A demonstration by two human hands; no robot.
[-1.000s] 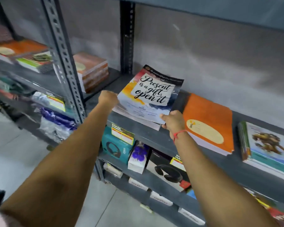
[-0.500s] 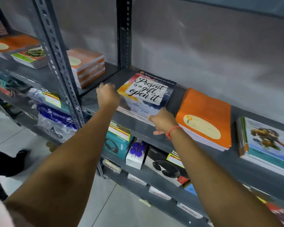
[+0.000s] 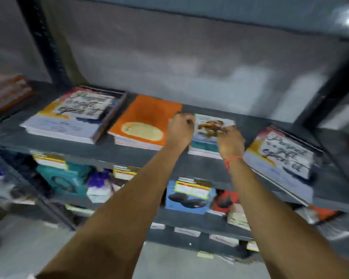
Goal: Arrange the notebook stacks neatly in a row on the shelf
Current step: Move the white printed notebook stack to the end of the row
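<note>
Several notebook stacks lie on the grey metal shelf (image 3: 117, 152). From left: a lettered stack (image 3: 73, 117), an orange stack (image 3: 145, 121), a small stack with a cartoon cover (image 3: 209, 133), and a second lettered stack (image 3: 280, 164) lying askew and overhanging the front edge. My left hand (image 3: 180, 127) rests on the left side of the cartoon stack and my right hand (image 3: 230, 141) on its right side. Both appear to grip it, though the frame is blurred.
Another orange-edged stack (image 3: 6, 95) sits in the bay at far left, past a dark upright post (image 3: 42, 37). Lower shelves hold boxed headphones (image 3: 187, 196) and other packaged goods. A second upright (image 3: 330, 91) stands at right. The grey wall closes the back.
Both hands left the left lettered stack, which now lies flat, and moved right past the orange stack onto the cartoon stack. The view swung right, revealing the second lettered stack.
</note>
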